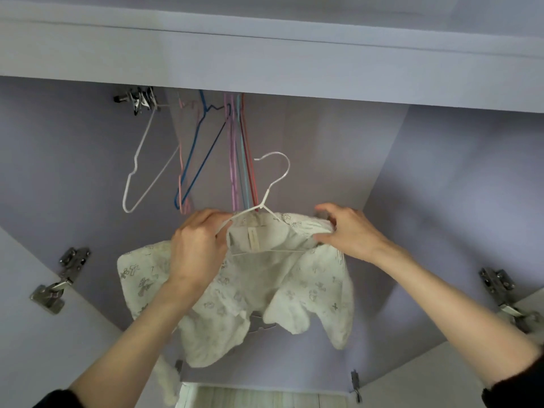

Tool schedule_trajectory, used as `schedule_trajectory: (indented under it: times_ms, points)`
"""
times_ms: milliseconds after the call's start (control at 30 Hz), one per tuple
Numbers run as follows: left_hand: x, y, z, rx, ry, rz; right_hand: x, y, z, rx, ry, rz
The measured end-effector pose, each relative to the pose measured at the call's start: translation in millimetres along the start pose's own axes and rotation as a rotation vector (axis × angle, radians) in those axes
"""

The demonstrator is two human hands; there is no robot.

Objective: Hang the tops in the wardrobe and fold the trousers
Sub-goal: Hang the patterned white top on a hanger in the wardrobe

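A small white patterned top (297,287) hangs from a white wire hanger (275,184) held up inside the open wardrobe. My left hand (197,248) grips the hanger's left arm together with the top's left shoulder. My right hand (347,231) pinches the top's right shoulder over the hanger's right end. The hanger's hook points up, below the rail and free of it. The top's left sleeve (141,281) droops beside my left wrist.
Several empty hangers hang at the wardrobe's upper left: a white one (141,172), a blue one (200,151) and a bunch of pink, teal and red ones (241,154). Metal clips (138,100) sit at the rail's left end. Door hinges (61,278) (506,295) flank the opening.
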State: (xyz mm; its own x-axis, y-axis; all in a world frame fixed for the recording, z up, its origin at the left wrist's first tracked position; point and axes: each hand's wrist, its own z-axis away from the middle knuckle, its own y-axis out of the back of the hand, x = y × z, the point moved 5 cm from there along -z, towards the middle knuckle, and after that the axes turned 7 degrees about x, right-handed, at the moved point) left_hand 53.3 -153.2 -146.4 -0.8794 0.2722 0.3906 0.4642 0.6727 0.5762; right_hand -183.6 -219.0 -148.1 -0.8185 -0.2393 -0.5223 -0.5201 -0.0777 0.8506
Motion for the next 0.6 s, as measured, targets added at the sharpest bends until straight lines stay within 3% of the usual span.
schedule_trajectory:
  times_ms: [67, 100, 200, 267, 433, 500, 600]
  points:
    - [-4.5, 3.1, -3.6, 0.056, 0.073, 0.073, -0.3, -2.4, 9.0, -0.180, -0.010, 0.001]
    - [-5.3, 5.3, -5.1, 0.076, 0.089, 0.107, 0.6, 1.0, 10.9, -0.160, -0.019, 0.015]
    - [0.3, 9.3, -8.3, 0.114, 0.075, 0.187, -0.9, 18.4, 5.6, 0.121, 0.084, 0.270]
    - [5.5, 8.5, -9.7, 0.128, 0.098, 0.241, -9.8, 11.3, 2.1, 0.105, 0.206, 0.357]
    - [9.3, 6.3, -14.6, 0.065, 0.114, 0.302, -18.5, -3.6, 2.0, 0.165, 0.320, -0.019]
    - [4.4, 6.3, -13.8, 0.001, 0.086, 0.267, -14.3, -2.8, 4.9, 0.219, 0.312, -0.028]
    - [-8.5, 9.2, -12.7, -0.002, 0.024, -0.052, -5.8, -6.0, 8.2, 0.256, 0.312, 0.070]
